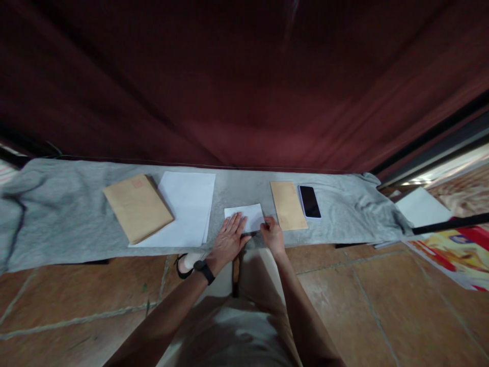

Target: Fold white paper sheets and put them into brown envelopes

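Note:
A folded white sheet of paper [252, 215] lies on the grey cloth in front of me. My left hand [229, 238] rests flat on its left part, fingers stretched out over the paper. At the paper's right edge, my right hand [272, 235] has its fingers curled and pinches the lower right corner. Just right of that hand lies a single brown envelope [289, 205]. To the left are larger white sheets of paper [187, 204], partly covered by a stack of brown envelopes [138, 208].
A phone [310, 202] with a dark screen lies right of the single envelope. The grey cloth [344, 209] covers a narrow bench against a dark red curtain [237, 102]. A white box-like object [423, 208] and a colourful printed package [458, 255] are at the far right.

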